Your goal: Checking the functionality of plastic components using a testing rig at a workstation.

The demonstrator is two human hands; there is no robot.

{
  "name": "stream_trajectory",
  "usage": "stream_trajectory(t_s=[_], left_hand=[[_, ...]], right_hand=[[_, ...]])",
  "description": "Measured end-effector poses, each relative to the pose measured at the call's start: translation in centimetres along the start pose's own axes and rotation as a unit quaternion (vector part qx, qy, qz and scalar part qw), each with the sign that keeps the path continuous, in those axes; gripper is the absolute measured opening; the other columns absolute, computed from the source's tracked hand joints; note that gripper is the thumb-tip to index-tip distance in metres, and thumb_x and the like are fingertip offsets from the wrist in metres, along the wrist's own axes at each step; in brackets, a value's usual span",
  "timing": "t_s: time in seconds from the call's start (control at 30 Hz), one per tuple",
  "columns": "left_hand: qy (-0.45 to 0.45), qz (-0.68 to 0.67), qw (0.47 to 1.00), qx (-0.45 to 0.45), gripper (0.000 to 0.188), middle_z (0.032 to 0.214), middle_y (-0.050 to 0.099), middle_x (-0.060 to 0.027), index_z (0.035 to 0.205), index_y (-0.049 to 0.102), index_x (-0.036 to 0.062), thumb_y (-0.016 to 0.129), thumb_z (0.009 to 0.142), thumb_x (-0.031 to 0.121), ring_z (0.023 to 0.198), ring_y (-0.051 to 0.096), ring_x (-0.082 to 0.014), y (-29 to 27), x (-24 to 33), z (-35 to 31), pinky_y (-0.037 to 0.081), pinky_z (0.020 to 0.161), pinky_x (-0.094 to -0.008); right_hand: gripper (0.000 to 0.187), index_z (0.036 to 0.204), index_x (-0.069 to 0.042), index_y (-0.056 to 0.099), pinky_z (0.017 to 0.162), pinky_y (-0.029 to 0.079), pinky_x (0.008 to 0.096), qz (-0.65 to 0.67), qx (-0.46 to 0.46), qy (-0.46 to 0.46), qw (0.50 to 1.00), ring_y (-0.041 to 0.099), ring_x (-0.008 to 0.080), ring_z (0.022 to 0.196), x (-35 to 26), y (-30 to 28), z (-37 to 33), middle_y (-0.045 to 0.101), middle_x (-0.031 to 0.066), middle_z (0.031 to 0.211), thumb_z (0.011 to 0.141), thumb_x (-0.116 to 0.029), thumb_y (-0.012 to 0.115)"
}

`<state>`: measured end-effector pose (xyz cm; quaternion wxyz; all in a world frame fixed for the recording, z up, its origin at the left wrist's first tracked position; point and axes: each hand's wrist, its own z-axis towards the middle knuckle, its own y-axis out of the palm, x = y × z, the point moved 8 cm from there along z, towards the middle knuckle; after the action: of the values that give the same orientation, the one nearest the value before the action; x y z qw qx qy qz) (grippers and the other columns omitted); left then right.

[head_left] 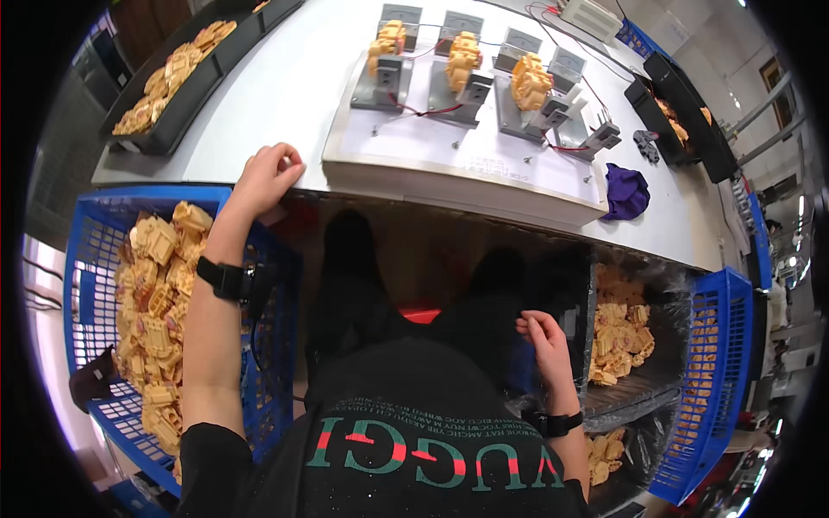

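My left hand [269, 177] is at the front edge of the white table, its fingers curled in and no object showing in them. Over the space beside my lap, my right hand [546, 337] is closed loosely, with nothing visible between thumb and fingers. On the table stands a white test board [406, 142] with a row of metal stands. Three of them hold upright yellow plastic parts: one on the left [386, 47], one in the middle [465, 62] and one on the right [530, 82]. The rightmost stand [596, 138] holds no part.
A blue crate [82, 298] of yellow parts is at my left, and a plastic-lined blue crate [724, 345] with more is at my right. Black trays of parts stand at the far left [177, 121] and right [682, 112]. A purple cloth [627, 192] lies beside the board.
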<state>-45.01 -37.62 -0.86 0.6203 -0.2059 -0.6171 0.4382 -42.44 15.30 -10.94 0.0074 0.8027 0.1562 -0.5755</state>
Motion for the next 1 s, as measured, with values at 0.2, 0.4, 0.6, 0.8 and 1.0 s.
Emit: stream_trajectory(t_s=[0.2,0.4,0.6,0.8,1.0], left_hand=[[-0.043,0.025,0.999,0.019,0.019,0.093,0.06,-0.011,0.094,0.063,0.012,0.061,0.083,0.028,0.094,0.056,-0.0285,-0.2,0.1,-0.9,0.046,0.082,-0.0388],[-0.04,0.044,0.996,0.068,0.016,0.099,0.06,-0.0088,0.094,0.062,0.0138,0.061,0.083,0.026,0.102,0.055,-0.0296,-0.7,0.7,-1.9,0.046,0.085,-0.0414],[-0.027,0.044,0.992,0.118,0.013,0.09,0.057,-0.0067,0.092,0.06,0.0114,0.062,0.083,0.02,0.09,0.056,-0.026,-1.5,1.7,-2.6,0.046,0.078,-0.0369],[-0.016,-0.005,0.992,0.125,0.014,0.084,0.055,-0.0061,0.096,0.059,0.0104,0.063,0.083,0.015,0.083,0.055,-0.0228,-2.4,1.8,-2.5,0.045,0.072,-0.0351],[-0.028,-0.116,0.984,0.134,0.015,0.079,0.055,-0.0049,0.097,0.064,0.007,0.063,0.082,0.007,0.069,0.053,-0.0187,-2.2,1.6,-0.3,0.044,0.064,-0.0295]], right_hand=[[0.02,0.111,0.001,0.059,0.088,0.048,0.0276,-0.07,-0.103,-0.053,0.991,0.062,0.0146,0.096,-5.7,4.8,-2.0,0.065,0.0076,0.102,0.096,-0.011,0.052],[0.019,0.11,0.0,0.06,0.087,0.048,0.0264,-0.117,-0.152,-0.072,0.979,0.061,0.0127,0.095,-9.6,8.1,-3.4,0.065,0.0064,0.1,0.097,-0.011,0.052],[0.018,0.108,0.0,0.061,0.082,0.049,0.0248,-0.17,-0.147,-0.108,0.969,0.063,0.0114,0.09,-15.2,9.8,-2.6,0.066,0.0053,0.094,0.097,-0.01,0.052],[0.018,0.109,0.0,0.06,0.074,0.047,0.0218,-0.178,-0.095,-0.17,0.965,0.06,0.0086,0.08,-21.6,10.2,1.9,0.063,0.0039,0.084,0.097,-0.009,0.051],[0.016,0.106,0.0,0.059,0.068,0.042,0.0195,-0.142,0.054,-0.344,0.927,0.052,0.0065,0.072,-29.5,7.2,7.6,0.054,0.0004,0.078,0.098,-0.011,0.05]])
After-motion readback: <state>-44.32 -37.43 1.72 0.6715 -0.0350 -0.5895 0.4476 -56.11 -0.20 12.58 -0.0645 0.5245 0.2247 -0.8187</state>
